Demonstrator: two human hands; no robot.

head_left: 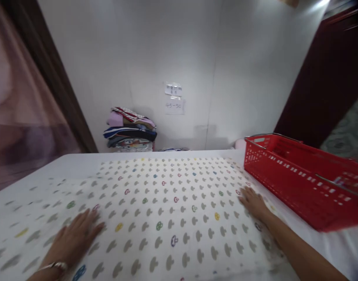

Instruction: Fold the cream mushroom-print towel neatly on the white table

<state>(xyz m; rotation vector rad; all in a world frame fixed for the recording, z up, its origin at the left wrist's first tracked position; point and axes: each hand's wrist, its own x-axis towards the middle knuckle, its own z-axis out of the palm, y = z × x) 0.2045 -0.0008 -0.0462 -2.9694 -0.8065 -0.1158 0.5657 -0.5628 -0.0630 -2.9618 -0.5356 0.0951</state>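
A white cloth (pixel 167 212) printed with grey and coloured mushroom shapes lies spread over the table. My left hand (pixel 75 236) rests flat on its left part, fingers stretched out and thumb apart, a bracelet at the wrist. On the cloth's right side lies my right hand (pixel 253 201), palm down with the fingers extended. Neither hand grips anything. Toward its left edge and the near right corner the cloth looks uneven and somewhat blurred.
A red plastic basket (pixel 280 175) with metal handles stands on the table (pixel 79 160) at the right. Behind the table's far edge is a stack of folded clothes (pixel 132 130). Paper labels (pixel 174 106) are taped to the wall. A curtain (pixel 23 109) hangs at the left.
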